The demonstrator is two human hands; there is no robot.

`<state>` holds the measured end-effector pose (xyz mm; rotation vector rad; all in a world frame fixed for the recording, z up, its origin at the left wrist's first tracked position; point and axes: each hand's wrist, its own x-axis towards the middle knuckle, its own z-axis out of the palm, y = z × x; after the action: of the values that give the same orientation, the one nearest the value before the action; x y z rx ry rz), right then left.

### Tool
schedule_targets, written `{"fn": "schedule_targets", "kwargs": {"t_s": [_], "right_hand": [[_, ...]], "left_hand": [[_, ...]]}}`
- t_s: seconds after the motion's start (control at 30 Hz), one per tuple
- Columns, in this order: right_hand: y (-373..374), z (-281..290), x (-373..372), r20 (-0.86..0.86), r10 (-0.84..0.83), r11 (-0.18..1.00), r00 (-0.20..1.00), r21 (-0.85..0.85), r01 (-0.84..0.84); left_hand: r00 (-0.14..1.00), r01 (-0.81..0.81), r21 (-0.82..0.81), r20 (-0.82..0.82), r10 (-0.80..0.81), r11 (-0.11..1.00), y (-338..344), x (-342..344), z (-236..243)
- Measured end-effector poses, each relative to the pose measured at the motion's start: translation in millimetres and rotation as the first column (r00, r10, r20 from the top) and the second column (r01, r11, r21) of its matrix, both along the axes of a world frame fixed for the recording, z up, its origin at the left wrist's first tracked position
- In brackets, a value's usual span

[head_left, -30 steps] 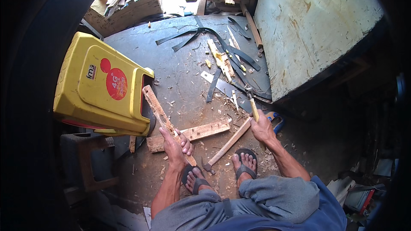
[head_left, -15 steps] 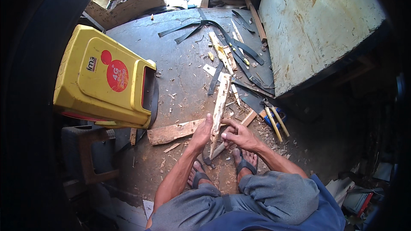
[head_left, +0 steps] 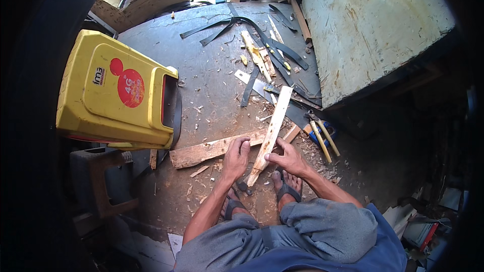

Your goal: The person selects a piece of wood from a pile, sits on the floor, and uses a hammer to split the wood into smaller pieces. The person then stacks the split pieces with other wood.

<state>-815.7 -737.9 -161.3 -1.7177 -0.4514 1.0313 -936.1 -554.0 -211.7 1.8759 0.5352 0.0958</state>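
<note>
My right hand (head_left: 290, 160) grips a narrow, rough-hewn strip of pale wood (head_left: 275, 123) low down, the thumb lying across its face. The strip stands tilted, its tapered lower end between my feet and its broad end up and to the right. My left hand (head_left: 236, 158) is off the strip, just left of it, fingers curled in and thumb on top; nothing shows in it. Beneath that hand lies a flat plank (head_left: 196, 151) on the floor. A dark metal tool head (head_left: 244, 187) rests by the strip's lower end, the rest of it mostly hidden.
Yellow-handled pincers (head_left: 322, 138) lie at right on something blue. Ahead are black straps (head_left: 257, 32), a saw blade (head_left: 249, 81), split wood (head_left: 254, 53) and shavings. A yellow plastic bin (head_left: 113, 90) lies at left; a pale, scuffed panel (head_left: 373, 30) stands at right.
My left hand has come off the wood strip and moved slightly left. In my right hand the strip has turned, showing a broader face, and its top leans farther right.
</note>
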Motion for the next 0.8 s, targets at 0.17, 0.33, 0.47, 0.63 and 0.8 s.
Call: {"fn": "schedule_targets", "kwargs": {"t_s": [0.17,0.33,0.47,0.63,0.8], "right_hand": [[-13,-9,18,0.301,-0.199,0.952,0.933,-0.168,0.257],[-9,-36,42,0.581,-0.201,0.947,0.789,-0.093,0.309],[14,-50,49,0.716,-0.046,0.962,0.697,-0.157,0.225],[66,-78,27,0.708,0.189,0.979,0.680,-0.190,-0.074],[49,-86,5,0.705,0.185,0.982,0.684,-0.164,-0.097]], "left_hand": [[0.952,0.301,0.811,-0.284,-0.112,0.502,62,-42,-12],[0.879,0.413,0.591,-0.458,-0.132,0.693,103,-57,-13],[0.963,0.148,0.492,-0.270,-0.011,0.858,116,-72,26],[0.976,-0.109,0.394,-0.134,0.174,0.913,111,-71,25],[0.949,-0.085,0.509,-0.222,0.226,0.857,103,-63,-5]]}}
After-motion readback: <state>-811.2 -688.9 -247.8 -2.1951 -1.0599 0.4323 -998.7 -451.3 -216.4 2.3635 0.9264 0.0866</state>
